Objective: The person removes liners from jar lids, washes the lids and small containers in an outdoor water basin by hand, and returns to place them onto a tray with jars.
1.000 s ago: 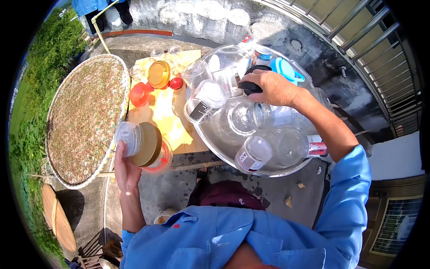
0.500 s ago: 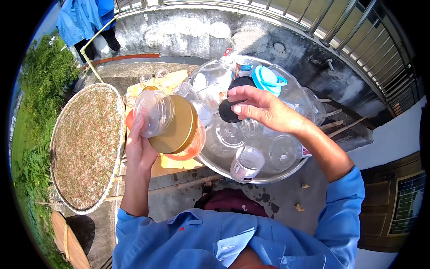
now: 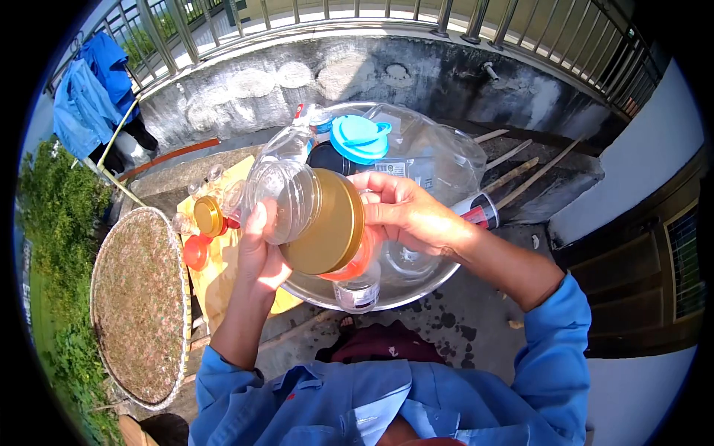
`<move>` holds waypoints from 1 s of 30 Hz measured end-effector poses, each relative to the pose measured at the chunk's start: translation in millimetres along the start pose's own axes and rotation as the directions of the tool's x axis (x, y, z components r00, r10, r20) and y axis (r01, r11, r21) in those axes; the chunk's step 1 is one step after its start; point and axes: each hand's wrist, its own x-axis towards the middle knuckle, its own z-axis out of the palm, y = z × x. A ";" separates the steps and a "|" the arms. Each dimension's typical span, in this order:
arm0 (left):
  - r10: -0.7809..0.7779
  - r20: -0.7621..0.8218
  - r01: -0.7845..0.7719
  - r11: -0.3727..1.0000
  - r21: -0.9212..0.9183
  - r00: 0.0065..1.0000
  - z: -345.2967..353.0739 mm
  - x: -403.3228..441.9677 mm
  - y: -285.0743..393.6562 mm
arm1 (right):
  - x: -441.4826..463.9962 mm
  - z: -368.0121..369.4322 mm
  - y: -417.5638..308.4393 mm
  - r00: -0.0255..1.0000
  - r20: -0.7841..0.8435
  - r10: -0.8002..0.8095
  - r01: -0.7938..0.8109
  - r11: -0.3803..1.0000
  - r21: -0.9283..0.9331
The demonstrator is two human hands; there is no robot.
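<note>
In my left hand (image 3: 262,249) a clear ridged plastic jar (image 3: 279,197) lies on its side. A wide jar with a gold lid (image 3: 327,230) is pressed against it, and orange-red shows through its wall. My right hand (image 3: 409,215) has its fingers and thumb closed at the right side of this gold-lidded jar; part of the grip is hidden. Just behind the hands are a light-blue lid with a handle (image 3: 360,139) and a black lid (image 3: 327,157). Below the gold lid, a clear jar with a label (image 3: 358,294) stands on a large round metal tray (image 3: 428,292).
Left of the tray, a yellow board (image 3: 212,286) bears small jars, a gold-lidded one (image 3: 209,215) and a red lid (image 3: 195,253). A round woven tray (image 3: 141,305) holds dried plant bits. Sticks (image 3: 513,175) lie at right, beneath a concrete wall (image 3: 320,78) with metal railing.
My right hand has come left and down to the gold-lidded jar and closed on it. Both jars have shifted rightward in view, and the view has turned.
</note>
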 end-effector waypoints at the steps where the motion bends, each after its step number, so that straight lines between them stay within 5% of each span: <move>1: -0.014 0.027 0.016 0.998 -0.064 1.000 0.5 4.1 -3.2 | -3.1 -1.5 -8.0 0.999 -0.026 -0.026 0.027 0.999 0.041; 4: 0.001 0.021 0.001 0.996 -0.086 1.000 16.8 13.6 -8.5 | -4.2 -17.2 -15.3 0.992 -0.081 -0.095 0.108 0.979 0.173; 6: 0.063 -0.142 -0.067 0.997 -0.027 0.988 18.9 20.4 -6.8 | -4.3 -27.3 -22.1 0.983 -0.131 -0.125 0.141 0.983 0.121; 10: 0.148 -0.057 -0.148 0.989 0.007 0.987 27.8 42.5 32.6 | -6.5 -69.3 -46.9 0.911 -0.272 -0.309 0.327 0.945 0.022; 12: 0.288 -0.114 -0.254 0.935 0.245 0.951 21.8 56.4 62.0 | -9.9 -92.2 -58.2 0.860 -0.385 -0.335 0.367 0.930 0.010; 14: 0.287 -0.110 -0.245 0.924 0.293 0.952 -1.2 77.1 93.7 | -15.9 -107.9 -60.4 0.822 -0.456 -0.341 0.369 0.929 -0.030; 16: 0.125 -0.091 -0.071 0.887 0.456 0.988 -24.9 96.7 115.9 | -20.3 -112.3 -56.1 0.810 -0.463 -0.360 0.390 0.920 -0.034; 20: -0.051 -0.053 0.071 0.863 0.500 0.997 -49.3 129.1 122.8 | -32.5 -103.3 -44.5 0.771 -0.552 -0.318 0.342 0.938 -0.061; 26: -0.242 0.102 0.179 0.891 0.417 0.965 -49.1 160.3 86.9 | -48.2 -86.6 -33.7 0.775 -0.558 -0.298 0.318 0.946 -0.063; 30: -0.380 0.173 0.242 0.817 0.523 0.909 -39.2 173.4 67.9 | -56.6 -78.7 -29.5 0.776 -0.569 -0.274 0.282 0.956 -0.076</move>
